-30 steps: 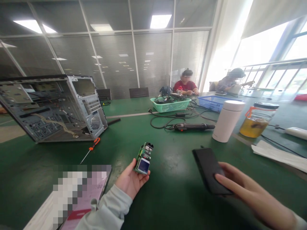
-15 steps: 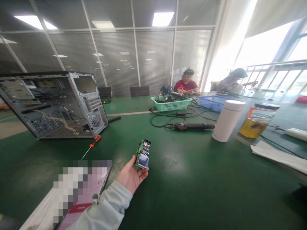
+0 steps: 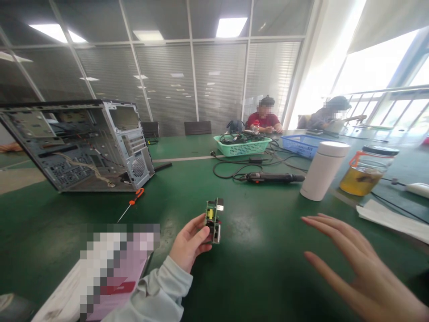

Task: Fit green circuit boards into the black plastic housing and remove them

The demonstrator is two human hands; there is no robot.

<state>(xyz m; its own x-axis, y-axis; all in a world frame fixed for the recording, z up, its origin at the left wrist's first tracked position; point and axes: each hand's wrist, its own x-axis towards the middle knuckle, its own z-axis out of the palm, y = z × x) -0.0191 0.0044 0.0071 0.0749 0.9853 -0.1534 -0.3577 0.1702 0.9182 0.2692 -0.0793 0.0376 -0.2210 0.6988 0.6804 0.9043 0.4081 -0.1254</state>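
Observation:
Between the thumb and fingers of my left hand (image 3: 191,241) is a small circuit board assembly (image 3: 213,219), held upright just above the green table (image 3: 254,264). Its edge faces me, showing stacked green boards, a yellow part and metal-cased ports. My right hand (image 3: 355,264) is at the right, fingers stretched and apart, holding nothing. It is nearest to the white bottle (image 3: 325,172) and a folded white paper (image 3: 392,219).
An opened computer case (image 3: 134,147) stands at the left, with an orange-handled screwdriver (image 3: 136,197) before it. Farther back are a black electric screwdriver (image 3: 271,178), a green basket (image 3: 243,147) of cables, a blue basket (image 3: 295,145) and a jar (image 3: 365,174). Two people sit beyond.
My left hand has turned the circuit board so its edge now shows, and the thumb has come across it. My right hand has entered from the right, open.

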